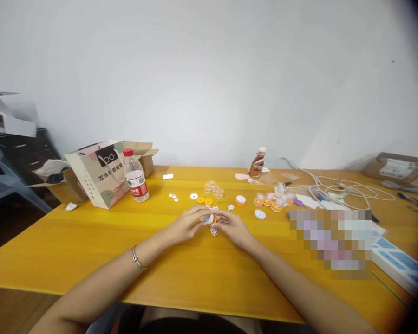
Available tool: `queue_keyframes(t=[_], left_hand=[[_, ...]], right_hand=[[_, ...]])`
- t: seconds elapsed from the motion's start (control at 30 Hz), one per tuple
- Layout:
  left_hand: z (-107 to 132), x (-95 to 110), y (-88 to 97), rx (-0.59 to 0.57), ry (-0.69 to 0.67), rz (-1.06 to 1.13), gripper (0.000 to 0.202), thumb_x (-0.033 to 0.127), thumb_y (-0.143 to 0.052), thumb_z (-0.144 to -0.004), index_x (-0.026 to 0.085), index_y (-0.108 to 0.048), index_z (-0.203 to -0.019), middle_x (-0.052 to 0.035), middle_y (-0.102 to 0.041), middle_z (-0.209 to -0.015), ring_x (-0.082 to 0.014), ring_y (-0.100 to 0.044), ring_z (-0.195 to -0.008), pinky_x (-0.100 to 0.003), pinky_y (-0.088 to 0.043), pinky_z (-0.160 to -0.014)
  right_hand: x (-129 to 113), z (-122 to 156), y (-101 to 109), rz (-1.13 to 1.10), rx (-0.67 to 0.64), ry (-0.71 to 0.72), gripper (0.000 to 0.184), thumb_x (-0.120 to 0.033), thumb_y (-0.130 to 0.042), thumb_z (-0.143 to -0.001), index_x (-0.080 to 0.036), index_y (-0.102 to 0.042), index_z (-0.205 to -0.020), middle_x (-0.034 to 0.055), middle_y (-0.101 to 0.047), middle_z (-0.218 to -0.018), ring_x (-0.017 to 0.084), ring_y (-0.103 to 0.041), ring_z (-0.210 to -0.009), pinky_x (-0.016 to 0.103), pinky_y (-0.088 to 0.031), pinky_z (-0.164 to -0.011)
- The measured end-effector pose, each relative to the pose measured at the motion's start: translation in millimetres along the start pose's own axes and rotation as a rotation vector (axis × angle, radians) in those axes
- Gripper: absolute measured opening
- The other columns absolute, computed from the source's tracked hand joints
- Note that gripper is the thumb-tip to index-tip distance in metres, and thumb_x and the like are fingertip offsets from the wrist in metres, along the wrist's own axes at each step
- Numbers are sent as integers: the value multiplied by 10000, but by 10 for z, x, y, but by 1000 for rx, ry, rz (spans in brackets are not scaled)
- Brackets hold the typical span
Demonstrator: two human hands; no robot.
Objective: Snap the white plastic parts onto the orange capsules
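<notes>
Between my two hands is a small round piece [209, 219], white on the left side and orange on the right. My left hand [187, 226] grips its white side, and my right hand [230, 226] has fingers and thumb closed on the orange side. A white openwork disc [213, 231] lies on the table just below, with more white openwork pieces partly hidden behind my fingers. Beyond them are orange rings [208, 201], a white ring [194, 196] and several clear rings [214, 189]. To the right sit a white-and-orange round piece [240, 201] and a white disc [260, 214].
Clear-and-orange round pieces [277, 202] cluster at the right, near white cables [348, 188]. A brown bottle [257, 163] stands by the wall. At left are a water bottle [136, 178], a paper bag [102, 178] and cardboard boxes [144, 157]. Tiny white parts [174, 197] lie left of the rings.
</notes>
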State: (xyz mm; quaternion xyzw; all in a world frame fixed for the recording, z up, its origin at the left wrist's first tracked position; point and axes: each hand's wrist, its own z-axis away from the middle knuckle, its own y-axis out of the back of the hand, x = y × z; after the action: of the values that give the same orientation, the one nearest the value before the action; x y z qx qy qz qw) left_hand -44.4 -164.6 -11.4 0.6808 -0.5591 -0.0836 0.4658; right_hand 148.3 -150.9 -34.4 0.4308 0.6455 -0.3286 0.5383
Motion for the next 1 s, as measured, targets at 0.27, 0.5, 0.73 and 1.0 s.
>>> queue_keyframes(t=[0.27, 0.5, 0.73, 1.0], left_hand=[[10, -28, 54, -89, -31, -7, 414, 68, -405, -813, 212, -430, -1201, -85, -472, -1154, -159, -446, -1097, -312, -393, -932], [31, -56, 73, -147, -32, 44, 403, 88, -449, -798, 220, -452, -1178, -85, -459, -1169, -166, -448, -1091, -320, -386, -931], [18, 20, 57, -131, -8, 16, 429, 104, -451, -804, 228, -417, -1213, -73, -488, -1132, -162, -459, -1065, -312, -392, -920], [19, 33, 67, -183, -16, -15, 468, 98, -414, -821, 246, -372, -1263, -68, -492, -1136, -150, -467, -1040, -284, -398, -899]], right_hand=[[51, -7, 31, -47, -79, -46, 328, -278, -680, -608, -170, -601, -908, -5, -623, -680, 108, -555, -596, 267, -445, -632], [-31, 38, -2, -85, -114, -112, 288, -295, -680, -613, -159, -628, -862, 9, -642, -714, 99, -551, -589, 256, -441, -624], [-51, 51, -24, -97, -99, -127, 339, -271, -702, -590, -167, -625, -902, 9, -648, -724, 110, -566, -623, 273, -442, -672], [-64, 65, -18, -107, -125, -195, 304, -227, -714, -574, -162, -609, -853, 18, -660, -768, 126, -593, -715, 289, -431, -749]])
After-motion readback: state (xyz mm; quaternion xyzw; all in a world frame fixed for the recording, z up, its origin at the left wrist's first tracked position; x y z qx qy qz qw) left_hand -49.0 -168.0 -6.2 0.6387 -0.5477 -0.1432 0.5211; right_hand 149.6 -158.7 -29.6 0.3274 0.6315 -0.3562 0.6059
